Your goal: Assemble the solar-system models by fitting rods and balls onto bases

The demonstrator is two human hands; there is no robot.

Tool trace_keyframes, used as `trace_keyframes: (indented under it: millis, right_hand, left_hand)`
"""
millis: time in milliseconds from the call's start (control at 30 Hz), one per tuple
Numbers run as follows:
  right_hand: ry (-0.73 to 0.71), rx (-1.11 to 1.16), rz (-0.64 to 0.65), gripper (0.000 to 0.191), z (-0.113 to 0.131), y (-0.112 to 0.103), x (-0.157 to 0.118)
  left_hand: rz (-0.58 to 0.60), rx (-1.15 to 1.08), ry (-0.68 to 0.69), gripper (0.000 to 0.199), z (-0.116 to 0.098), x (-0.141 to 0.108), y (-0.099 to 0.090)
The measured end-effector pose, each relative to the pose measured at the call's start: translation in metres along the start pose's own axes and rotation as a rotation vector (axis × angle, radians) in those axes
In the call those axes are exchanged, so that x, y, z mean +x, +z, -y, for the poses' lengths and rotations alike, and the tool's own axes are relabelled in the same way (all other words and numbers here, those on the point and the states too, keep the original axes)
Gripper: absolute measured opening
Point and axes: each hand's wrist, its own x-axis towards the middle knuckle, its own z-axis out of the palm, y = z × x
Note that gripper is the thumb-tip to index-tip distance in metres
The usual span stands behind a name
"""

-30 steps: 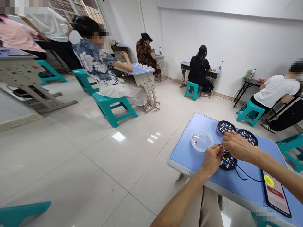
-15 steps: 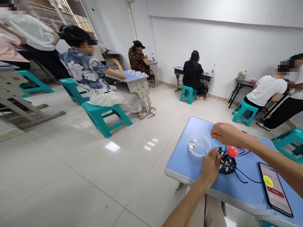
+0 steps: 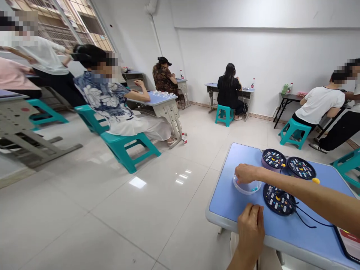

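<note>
My right hand [image 3: 246,174] reaches into a clear round dish [image 3: 246,192] near the table's far left, its fingers pinched on something I cannot make out. Small turquoise pieces [image 3: 254,189] lie in the dish. At the table's near edge my left hand [image 3: 251,225] is closed, with whatever it may hold hidden. A dark printed disc [image 3: 277,202] with black cords lies between my hands, under my right forearm. Two more printed discs [image 3: 274,159] [image 3: 300,167] sit at the far side, and a yellow piece [image 3: 315,180] shows beside my right forearm.
A phone [image 3: 348,243] lies at the right edge of the blue table [image 3: 225,202]. Several people sit at other desks on green stools [image 3: 224,114]. A bottle [image 3: 184,138] stands on the floor to the left.
My right hand has moved left and down into the dish. My left hand has come off the near disc to the table's edge. The red ball is no longer visible; the far discs now show.
</note>
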Motion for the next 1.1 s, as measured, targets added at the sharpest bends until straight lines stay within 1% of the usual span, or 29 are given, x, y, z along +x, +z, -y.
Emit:
trace_keyframes:
  millis: [133, 233, 300, 333, 367, 400, 433, 467, 533, 600, 633, 733, 800, 867, 933, 1000, 1100]
  right_hand:
    - [0.027, 0.055, -0.002, 0.023, 0.001, -0.001, 0.004]
    - [0.039, 0.145, -0.033, 0.021, -0.006, -0.010, -0.009]
    - [0.015, 0.224, -0.065, 0.020, -0.013, -0.018, -0.029]
    - [-0.015, 0.284, -0.079, 0.021, -0.017, -0.021, -0.042]
    - [-0.054, 0.356, -0.093, 0.023, -0.020, -0.023, -0.056]
    - [-0.104, 0.458, -0.107, 0.025, -0.024, -0.024, -0.070]
    - [-0.171, 0.646, -0.117, 0.024, -0.026, -0.024, -0.084]
    - [-0.225, 0.805, -0.104, 0.024, -0.028, -0.022, -0.096]
    - [-0.309, 1.047, -0.073, 0.022, -0.031, -0.018, -0.115]
    - [-0.347, 1.142, -0.064, 0.021, -0.032, -0.012, -0.128]
    - [-0.358, 1.170, -0.077, 0.022, -0.032, -0.010, -0.132]
    - [-0.377, 1.253, -0.125, 0.025, -0.032, -0.006, -0.144]
    - [-0.374, 1.306, -0.161, 0.028, -0.031, -0.003, -0.155]
    - [-0.346, 1.350, -0.211, 0.030, -0.028, 0.005, -0.167]
    - [-0.306, 1.374, -0.279, 0.033, -0.022, 0.019, -0.181]
    - [-0.259, 1.393, -0.362, 0.034, -0.013, 0.040, -0.197]
    - [-0.160, 1.467, -0.481, 0.035, 0.006, 0.081, -0.221]
  left_hand:
    - [-0.006, -0.041, -0.011, 0.028, 0.000, 0.003, 0.000]
    - [-0.007, -0.110, -0.034, 0.026, -0.002, 0.006, -0.005]
    - [-0.065, -0.167, -0.075, 0.019, -0.005, 0.011, -0.011]
    - [-0.114, -0.194, -0.107, 0.017, -0.007, 0.016, -0.016]
    - [-0.172, -0.218, -0.140, 0.019, -0.010, 0.021, -0.021]
    - [-0.227, -0.242, -0.168, 0.024, -0.014, 0.027, -0.027]
    - [-0.266, -0.265, -0.180, 0.030, -0.018, 0.034, -0.032]
    - [-0.278, -0.290, -0.170, 0.034, -0.023, 0.041, -0.037]
    - [-0.223, -0.324, -0.088, 0.032, -0.032, 0.055, -0.044]
    - [-0.158, -0.324, 0.015, 0.024, -0.041, 0.066, -0.047]
    - [-0.150, -0.316, 0.065, 0.022, -0.045, 0.070, -0.048]
    - [-0.194, -0.289, 0.188, 0.026, -0.056, 0.076, -0.047]
    - [-0.202, -0.275, 0.256, 0.029, -0.063, 0.076, -0.047]
    - [-0.186, -0.251, 0.304, 0.031, -0.070, 0.072, -0.048]
    - [-0.159, -0.223, 0.349, 0.033, -0.078, 0.064, -0.050]
    - [-0.111, -0.199, 0.390, 0.036, -0.086, 0.051, -0.051]
    - [-0.033, -0.170, 0.441, 0.041, -0.096, 0.023, -0.050]
